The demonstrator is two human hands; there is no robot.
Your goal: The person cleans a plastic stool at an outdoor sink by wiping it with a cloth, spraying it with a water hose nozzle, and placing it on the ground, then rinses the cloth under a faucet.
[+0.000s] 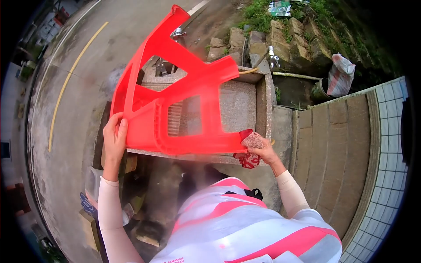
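Observation:
A red plastic stool (pixel 193 83) is held on its side in front of me, legs pointing away and to the right. My left hand (pixel 115 133) grips the seat end, thumb on the near face and fingers partly hidden behind it. At the end of the nearest leg, my right hand (pixel 262 151) is closed around a red and white patterned cloth (pixel 251 161), which is pressed against that leg. Beneath the stool lies a stone sink (pixel 239 103), seen through the stool's openings. Its ribbed washboard part (pixel 174 119) shows at the left.
One metal tap (pixel 272 57) stands at the sink's far right corner, another (pixel 178 33) behind the stool. Stone blocks (pixel 280 41) and a bucket (pixel 322 89) with a striped sack (pixel 341 74) are beyond. Steps (pixel 331 153) and a tiled wall (pixel 390 131) lie right; a road (pixel 74 87) runs left.

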